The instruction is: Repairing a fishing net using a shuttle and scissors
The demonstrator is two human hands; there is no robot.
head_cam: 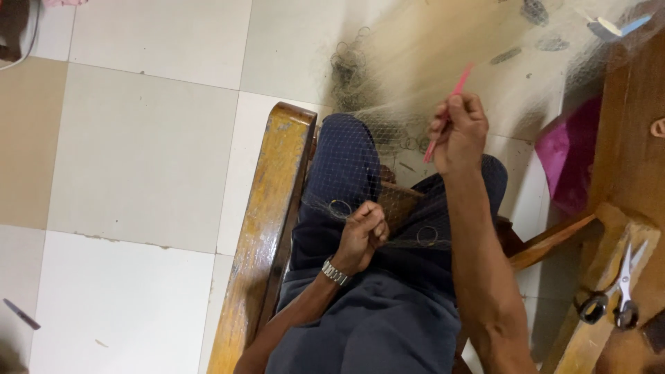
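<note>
- Fishing net (429, 62) — pale, fine mesh spread from the tiled floor (138, 152) up over your lap, so thin it reads as a haze, with small metal rings (427, 236) along the edge lying on your dark trousers (374, 318). A darker tangle bunches on the floor beyond your knees.
- Wooden bench (267, 228) — you sit on it, its worn yellow rail running along your left thigh; a wooden table (634, 159) stands to your right.
- Right hand (458, 133) — raised above the knee, closed round a slim pink netting needle (447, 114) that points up and away; this looks like the mending stroke, mid-pull.
- Left hand (362, 233) — fisted on the mesh at your lap, pinching it taut near a ring; I judge the next pass calls for keeping that tension so the needle finds its loop.
- Scissors (618, 291) — on the table's edge, well apart from both hands.
</note>
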